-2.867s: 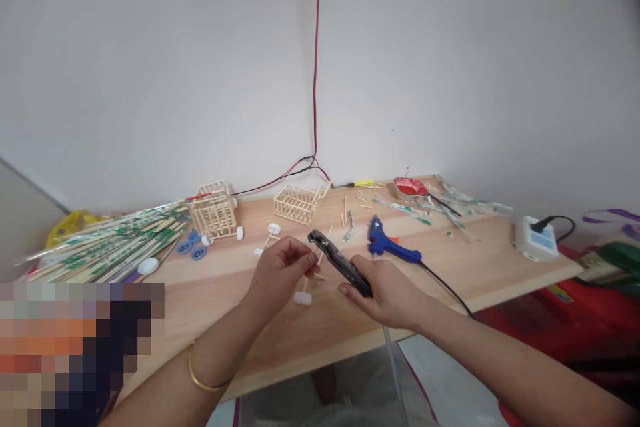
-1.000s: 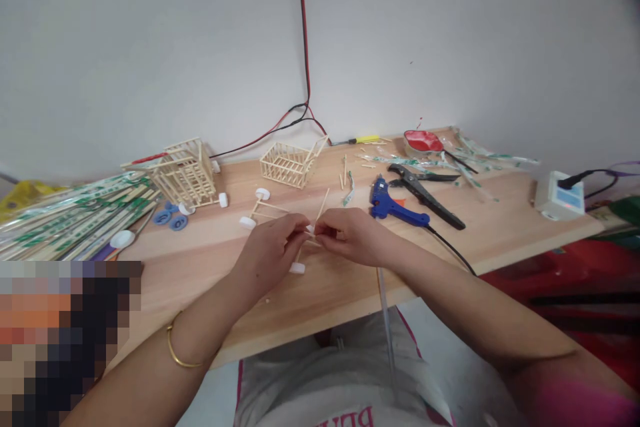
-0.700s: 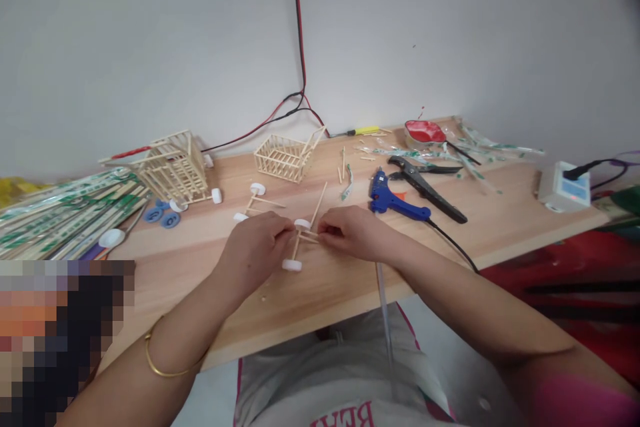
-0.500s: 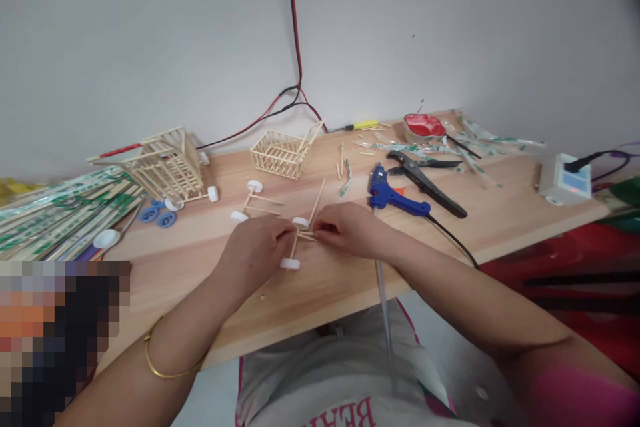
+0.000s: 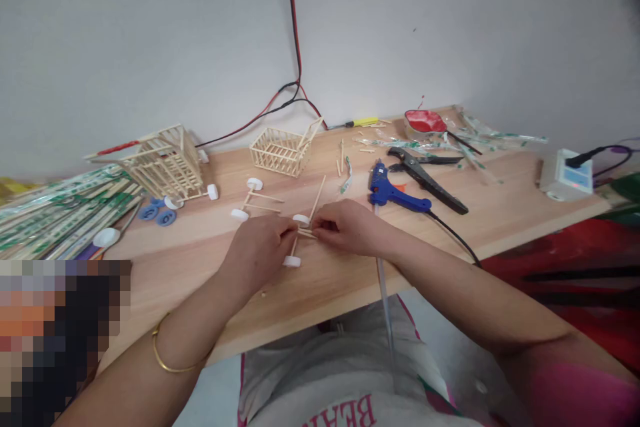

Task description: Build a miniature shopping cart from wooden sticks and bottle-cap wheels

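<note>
My left hand (image 5: 263, 250) and my right hand (image 5: 345, 227) meet over a small axle of thin wooden sticks with two white wheels (image 5: 296, 240) lying on the wooden table (image 5: 320, 287). Both hands pinch short sticks at the axle's middle, fingertips close together. A long loose stick (image 5: 318, 195) leans away from the far wheel. A second stick axle with white wheels (image 5: 249, 199) lies just behind my left hand. The blue glue gun (image 5: 395, 193) rests to the right of my right hand.
Black pliers (image 5: 425, 177) lie beyond the glue gun. Two stick baskets (image 5: 283, 147) (image 5: 163, 163) stand at the back, wrapped chopsticks (image 5: 55, 220) at far left, blue caps (image 5: 157, 215), a red lid (image 5: 425, 121), a white power box (image 5: 567, 177) at right. Red and black wires hang down the wall.
My right hand has put the pliers down beyond the glue gun and joined my left hand at the wheel axle, which now rests on the table. The view has tilted downward.
</note>
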Demonstrator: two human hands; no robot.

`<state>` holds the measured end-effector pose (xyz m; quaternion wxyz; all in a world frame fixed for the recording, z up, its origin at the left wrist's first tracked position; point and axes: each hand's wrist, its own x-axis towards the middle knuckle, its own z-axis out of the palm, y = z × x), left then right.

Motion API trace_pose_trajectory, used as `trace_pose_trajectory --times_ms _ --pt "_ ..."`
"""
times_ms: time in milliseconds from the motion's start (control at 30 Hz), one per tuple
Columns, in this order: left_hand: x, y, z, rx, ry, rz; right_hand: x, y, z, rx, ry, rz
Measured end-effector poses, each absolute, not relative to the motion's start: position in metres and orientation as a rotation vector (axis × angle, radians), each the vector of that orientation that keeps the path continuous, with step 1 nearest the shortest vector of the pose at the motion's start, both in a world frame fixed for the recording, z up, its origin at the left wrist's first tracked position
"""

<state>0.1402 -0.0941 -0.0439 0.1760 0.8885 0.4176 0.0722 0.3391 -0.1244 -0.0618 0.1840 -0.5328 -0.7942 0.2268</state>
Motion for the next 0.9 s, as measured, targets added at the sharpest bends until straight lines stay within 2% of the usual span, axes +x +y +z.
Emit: trace_pose_trajectory --times_ms 900 --pt "0.1408 -0.0941 -0.0445 2.53 1.202 0.177 0.3431 -0.1221 -0.0638 -1.407 -2.233 0.705"
